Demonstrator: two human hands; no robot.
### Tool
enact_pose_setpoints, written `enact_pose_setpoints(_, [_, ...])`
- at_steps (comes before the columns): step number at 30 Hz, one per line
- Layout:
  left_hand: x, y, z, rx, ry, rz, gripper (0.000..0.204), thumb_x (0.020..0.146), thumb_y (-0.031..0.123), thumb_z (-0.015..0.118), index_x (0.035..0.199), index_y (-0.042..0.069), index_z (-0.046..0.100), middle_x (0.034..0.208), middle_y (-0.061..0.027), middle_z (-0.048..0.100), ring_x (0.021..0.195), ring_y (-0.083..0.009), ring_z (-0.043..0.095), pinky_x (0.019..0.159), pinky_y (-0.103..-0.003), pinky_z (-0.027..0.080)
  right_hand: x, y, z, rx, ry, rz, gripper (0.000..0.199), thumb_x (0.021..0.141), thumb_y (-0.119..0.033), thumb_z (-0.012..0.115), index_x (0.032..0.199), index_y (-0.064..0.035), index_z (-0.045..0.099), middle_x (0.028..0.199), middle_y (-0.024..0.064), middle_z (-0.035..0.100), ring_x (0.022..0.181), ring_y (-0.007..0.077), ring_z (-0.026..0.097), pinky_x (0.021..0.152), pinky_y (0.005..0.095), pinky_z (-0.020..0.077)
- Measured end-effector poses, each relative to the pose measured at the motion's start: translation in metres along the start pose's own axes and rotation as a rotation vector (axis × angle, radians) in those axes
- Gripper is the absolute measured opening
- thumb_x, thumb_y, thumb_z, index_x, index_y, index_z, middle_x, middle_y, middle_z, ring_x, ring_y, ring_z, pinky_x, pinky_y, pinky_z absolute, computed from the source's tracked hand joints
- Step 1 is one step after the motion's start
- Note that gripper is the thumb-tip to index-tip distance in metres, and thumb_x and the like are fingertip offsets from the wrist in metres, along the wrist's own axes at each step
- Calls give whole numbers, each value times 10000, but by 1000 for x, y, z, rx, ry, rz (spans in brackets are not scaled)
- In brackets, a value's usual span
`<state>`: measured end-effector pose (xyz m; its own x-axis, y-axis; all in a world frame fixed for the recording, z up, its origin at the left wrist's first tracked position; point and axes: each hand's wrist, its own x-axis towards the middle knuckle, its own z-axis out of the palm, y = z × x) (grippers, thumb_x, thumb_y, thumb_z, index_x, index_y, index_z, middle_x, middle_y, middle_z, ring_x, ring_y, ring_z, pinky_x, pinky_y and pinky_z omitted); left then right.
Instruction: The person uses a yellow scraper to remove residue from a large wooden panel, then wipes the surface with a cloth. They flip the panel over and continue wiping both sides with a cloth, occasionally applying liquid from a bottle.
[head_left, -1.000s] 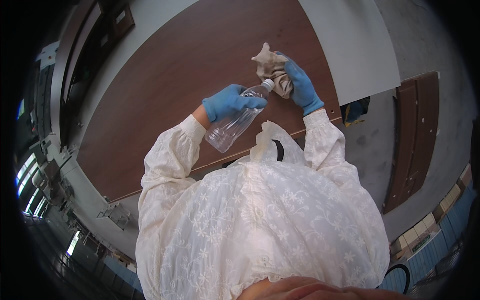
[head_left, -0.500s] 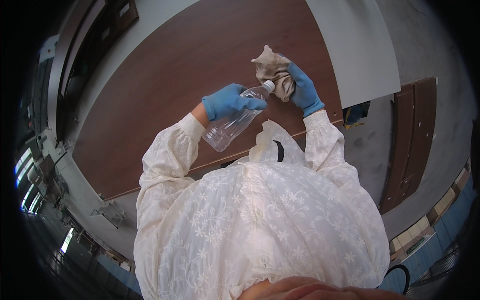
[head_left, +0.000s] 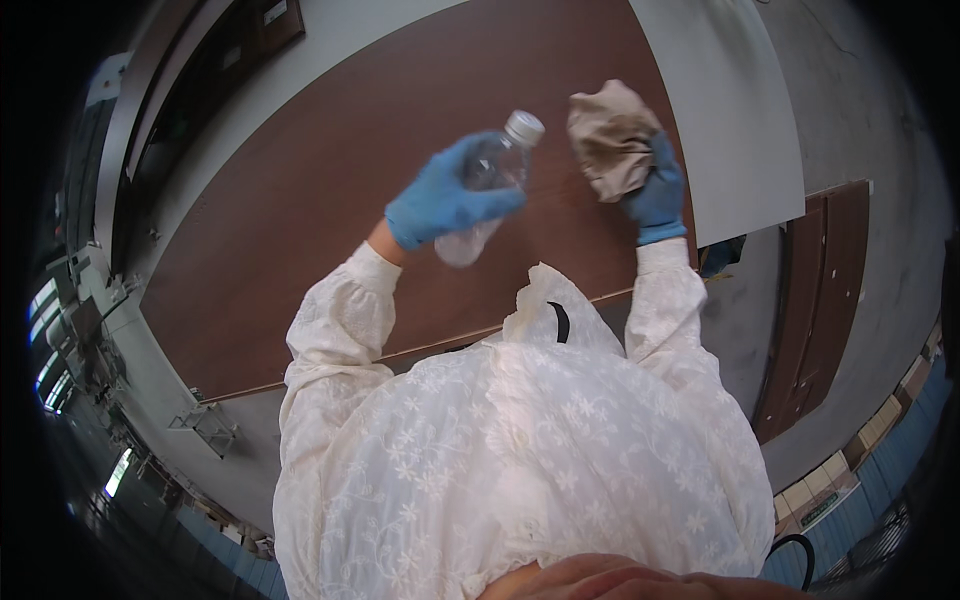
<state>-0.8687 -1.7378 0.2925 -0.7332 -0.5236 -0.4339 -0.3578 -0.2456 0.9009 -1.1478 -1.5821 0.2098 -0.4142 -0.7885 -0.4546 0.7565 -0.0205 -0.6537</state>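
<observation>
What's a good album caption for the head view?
Over a brown board, the left hand holds a bottle, the right hand a cloth.

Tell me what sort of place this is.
Probably a workshop or factory: a large brown wood-grain board spreads out in front, brown panels at the right, and a grey, concrete-looking floor.

My right hand [head_left: 657, 195] moved off to the right, carrying the crumpled beige cloth [head_left: 608, 140] with it, and the cloth's bunched shape altered. My left hand [head_left: 448, 196] shifted a little farther from my chest and swung the clear bottle [head_left: 508, 160] steeper, its white cap [head_left: 524, 128] reaching farther forward. Cap and cloth, close together earlier, came clearly apart.
</observation>
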Motion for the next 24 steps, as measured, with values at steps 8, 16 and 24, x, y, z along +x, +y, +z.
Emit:
enact_pose_setpoints(8, [75, 1, -138, -92, 583, 548, 579, 814, 175, 955, 1290, 62, 645, 1188, -48, 728, 1104, -167, 693, 1000, -345, 574, 14, 63, 69, -1916, 18, -765, 614, 930, -345, 755, 1449, -66, 583, 1424, 161, 579, 1289, 367, 581, 1099, 506, 467])
enact_pose_setpoints(16, [131, -18, -246, 8, 967, 668, 496, 806, 155, 966, 1176, 85, 641, 1054, -13, 710, 905, -129, 678, 844, -290, 580, 113, 181, 183, -1746, -543, -991, 488, 983, -329, 647, 1462, -246, 600, 1543, 121, 537, 1425, 475, 470, 1142, 659, 393])
enact_pose_setpoints(24, [148, -64, -315, 137, 1143, 729, 560, 787, 192, 978, 1213, 86, 630, 1133, -44, 701, 1003, -172, 679, 922, -343, 582, 306, -52, 65, -1760, 250, -1080, 328, 1051, -318, 513, 1012, -53, 702, 1070, 195, 713, 1018, 390, 675, 922, 496, 527])
